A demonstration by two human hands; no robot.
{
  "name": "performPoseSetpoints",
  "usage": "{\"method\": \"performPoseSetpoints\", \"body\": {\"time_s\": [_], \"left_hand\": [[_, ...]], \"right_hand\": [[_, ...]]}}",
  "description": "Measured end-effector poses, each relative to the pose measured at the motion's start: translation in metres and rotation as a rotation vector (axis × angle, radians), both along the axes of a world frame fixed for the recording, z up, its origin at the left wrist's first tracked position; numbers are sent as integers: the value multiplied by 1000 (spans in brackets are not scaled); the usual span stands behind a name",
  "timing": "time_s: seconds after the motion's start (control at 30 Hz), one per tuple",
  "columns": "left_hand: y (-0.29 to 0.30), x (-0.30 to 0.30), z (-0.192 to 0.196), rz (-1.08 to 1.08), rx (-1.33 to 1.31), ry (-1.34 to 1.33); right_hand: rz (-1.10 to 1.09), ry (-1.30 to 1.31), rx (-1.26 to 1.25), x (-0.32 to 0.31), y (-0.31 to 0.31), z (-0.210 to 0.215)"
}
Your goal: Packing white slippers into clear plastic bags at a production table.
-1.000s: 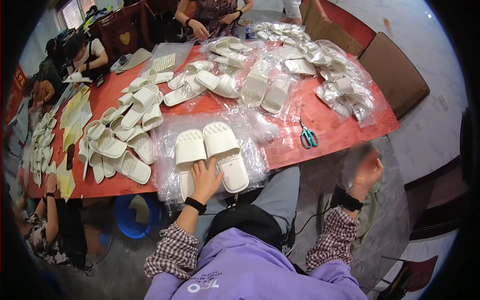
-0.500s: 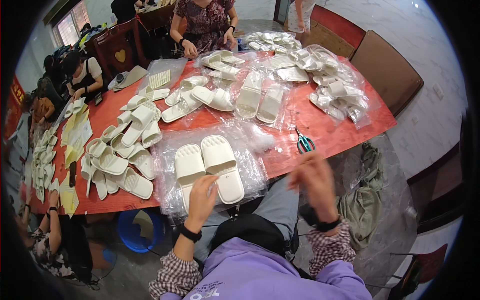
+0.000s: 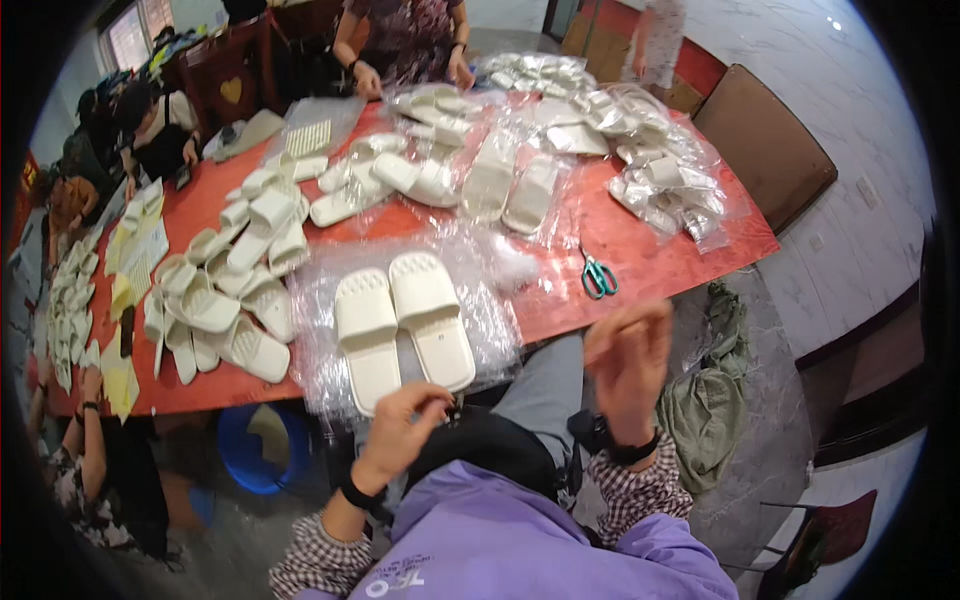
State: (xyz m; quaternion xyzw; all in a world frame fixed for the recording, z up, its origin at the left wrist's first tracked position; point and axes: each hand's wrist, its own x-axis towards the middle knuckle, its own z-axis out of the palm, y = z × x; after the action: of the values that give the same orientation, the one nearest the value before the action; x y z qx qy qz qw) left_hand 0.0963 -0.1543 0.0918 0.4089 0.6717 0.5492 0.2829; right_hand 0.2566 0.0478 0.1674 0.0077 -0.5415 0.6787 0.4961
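Observation:
A pair of off-white slippers, the left slipper (image 3: 372, 370) and the right slipper (image 3: 442, 350), lies side by side on clear plastic bags (image 3: 312, 330) at the table's near edge. Just below their heel ends is my left hand (image 3: 400, 430), its fingers curled together toward the right; whether anything small is in them is hidden. My right hand (image 3: 628, 365) is raised over the lap, off the table edge, its fingers bent and blurred. Green-handled scissors (image 3: 599, 278) lie on the table beyond the right hand.
Loose slippers (image 3: 205, 300) are heaped to the left on the red table (image 3: 560, 310). Bagged slippers (image 3: 665, 180) are piled at the far right. A person (image 3: 405, 40) stands across the table. A blue bin (image 3: 240, 455) is on the floor, and green cloth (image 3: 700, 420) lies at right.
My left hand has drawn back off the slippers toward me. The right hand has come down slightly and its fingers point more upward. The whole view has shifted a little.

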Motion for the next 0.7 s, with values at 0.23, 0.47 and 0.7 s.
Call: {"method": "performPoseSetpoints", "body": {"time_s": [0.23,0.47,0.7], "left_hand": [[-27,-20,-3,150,85,571],[-50,-29,-50,96,-58,615],[-48,-52,-77,26,-116,564]], "right_hand": [[-127,-346,-201,-23,33,-18],[171,-728,59,-80,43,-124],[2,-963,989,-121,14,-167]]}}
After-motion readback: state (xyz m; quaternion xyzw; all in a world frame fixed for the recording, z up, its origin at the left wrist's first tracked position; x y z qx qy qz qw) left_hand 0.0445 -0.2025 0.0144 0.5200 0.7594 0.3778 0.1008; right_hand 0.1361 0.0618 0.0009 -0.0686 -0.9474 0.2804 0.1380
